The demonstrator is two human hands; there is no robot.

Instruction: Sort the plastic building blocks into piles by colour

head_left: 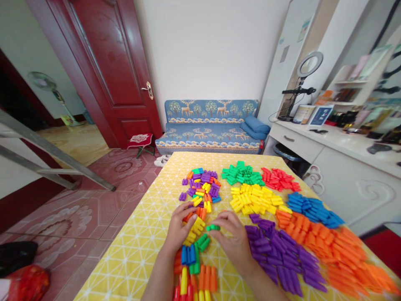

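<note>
My right hand pinches a small green plastic building block between thumb and fingers. Just left of it, my left hand curls around yellow plastic building blocks, its thumb on top; part of them is hidden under the fingers. These belong to a colourful run of blocks reaching toward me, with green blocks, blue blocks and orange blocks. Red and yellow pieces stand at its near end, cut off by the frame. The held green block is apart from the run.
A mixed heap lies beyond my hands. Rightward are green, red, yellow, blue, purple and orange piles. They share a table with a yellow patterned cloth. A blue sofa stands behind.
</note>
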